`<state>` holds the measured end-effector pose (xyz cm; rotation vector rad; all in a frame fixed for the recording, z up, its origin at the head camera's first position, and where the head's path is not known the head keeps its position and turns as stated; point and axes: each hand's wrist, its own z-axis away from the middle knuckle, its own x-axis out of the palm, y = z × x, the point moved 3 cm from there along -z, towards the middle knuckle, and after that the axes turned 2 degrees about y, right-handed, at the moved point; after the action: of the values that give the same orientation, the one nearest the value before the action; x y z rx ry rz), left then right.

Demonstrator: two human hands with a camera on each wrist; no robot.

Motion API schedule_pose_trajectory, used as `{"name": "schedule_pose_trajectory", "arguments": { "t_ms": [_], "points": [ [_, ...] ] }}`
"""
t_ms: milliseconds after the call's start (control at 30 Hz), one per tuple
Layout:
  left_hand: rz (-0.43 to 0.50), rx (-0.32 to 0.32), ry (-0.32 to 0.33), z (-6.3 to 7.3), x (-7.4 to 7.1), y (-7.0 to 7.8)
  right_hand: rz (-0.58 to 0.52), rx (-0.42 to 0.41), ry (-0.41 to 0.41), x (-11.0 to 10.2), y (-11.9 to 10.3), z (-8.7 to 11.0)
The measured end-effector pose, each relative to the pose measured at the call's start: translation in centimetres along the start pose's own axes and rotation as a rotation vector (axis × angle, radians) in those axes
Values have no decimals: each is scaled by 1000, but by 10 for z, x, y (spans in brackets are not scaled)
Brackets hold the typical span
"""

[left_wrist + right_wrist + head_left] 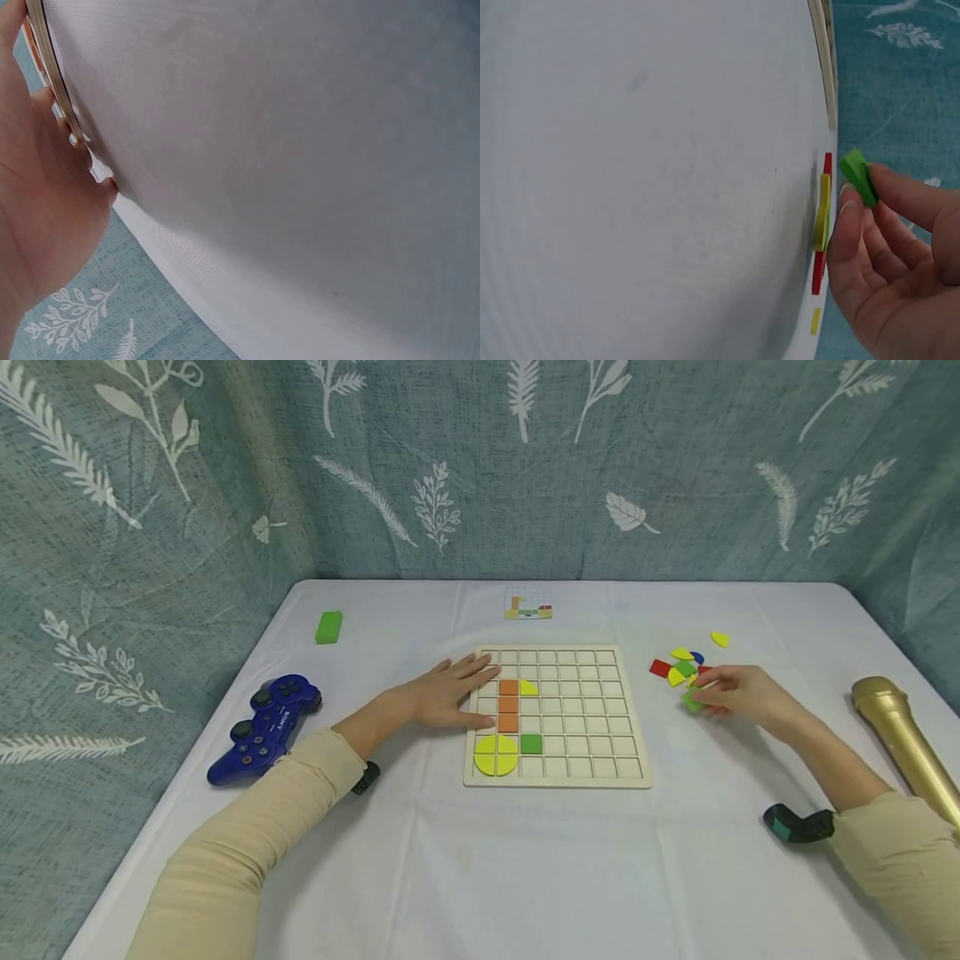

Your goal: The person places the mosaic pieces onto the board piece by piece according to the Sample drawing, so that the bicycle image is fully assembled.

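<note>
My left hand (450,692) rests on the left edge of a pale wooden grid board (585,718), fingers spread. On the board lie orange squares (508,703) in a column, a yellow quarter-circle (528,688) beside the top one, a yellow circle of quarter pieces (496,755) and a green square (531,744). To the right of the board my right hand (738,695) pinches a small green square piece (860,177) between thumb and fingers, over a loose pile. That pile has yellow quarter-circles (682,653), red pieces (660,667), a blue piece (697,657) and another green piece (686,668).
A small picture card (528,604) lies behind the board. A green block (328,627) and a blue game controller (266,727) are on the left of the white-covered table (525,868). A gold microphone (903,735) lies at the right. One yellow piece (720,639) sits behind the pile.
</note>
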<state>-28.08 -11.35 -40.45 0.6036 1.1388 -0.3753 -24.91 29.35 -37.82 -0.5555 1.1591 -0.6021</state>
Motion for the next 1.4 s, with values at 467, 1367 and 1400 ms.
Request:
{"name": "schedule_pose_trajectory", "arguments": {
  "t_ms": [467, 1367, 1400],
  "points": [
    [-2, -2, -3, 1, 0, 1, -138, -78, -142, 27, -22, 7],
    [-1, -6, 2, 1, -1, 3, -142, -134, -316, 88, -75, 8],
    [-2, -2, 3, 1, -1, 2, -139, -131, -317, 90, -76, 8]
  ]
}}
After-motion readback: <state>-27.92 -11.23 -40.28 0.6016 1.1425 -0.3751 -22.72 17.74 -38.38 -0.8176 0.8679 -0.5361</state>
